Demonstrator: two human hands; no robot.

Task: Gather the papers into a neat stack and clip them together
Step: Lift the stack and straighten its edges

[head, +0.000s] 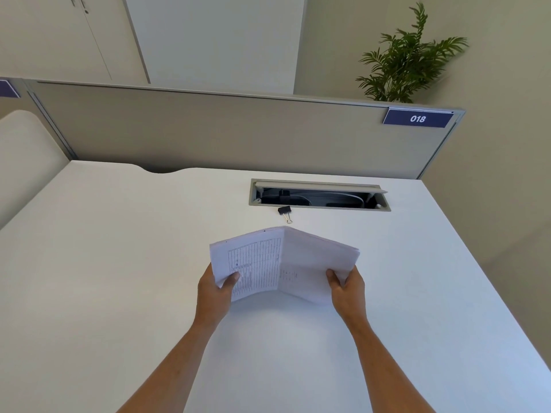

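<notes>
**Two hands holding a bowed stack of papers above a white desk**

A person is holding the papers between both hands over the near-middle of the white desk. The stack is bending upward along a central ridge, so that its left and right halves are sloping down toward the hands like a shallow roof. A printed table is showing on the left half; the print on the right half is too faint to read. The left hand is gripping the left edge, with its thumb lying on top of the sheets and its remaining fingers curling underneath, out of sight. The right hand is gripping the right edge in the same manner, thumb pressing on the top sheet and fingers hiding below the stack. Whether the near edge of the papers is touching the desk cannot be told.

A black binder clip is lying on the desk just beyond the far edge of the papers, apart from them, its wire handles pointing toward the near side. Directly behind it, an open cable tray is sitting recessed in the desk surface. A grey partition is standing along the far edge of the desk, bearing a blue plate marked 018 at its right end. A potted plant is rising behind the partition on the right.
</notes>
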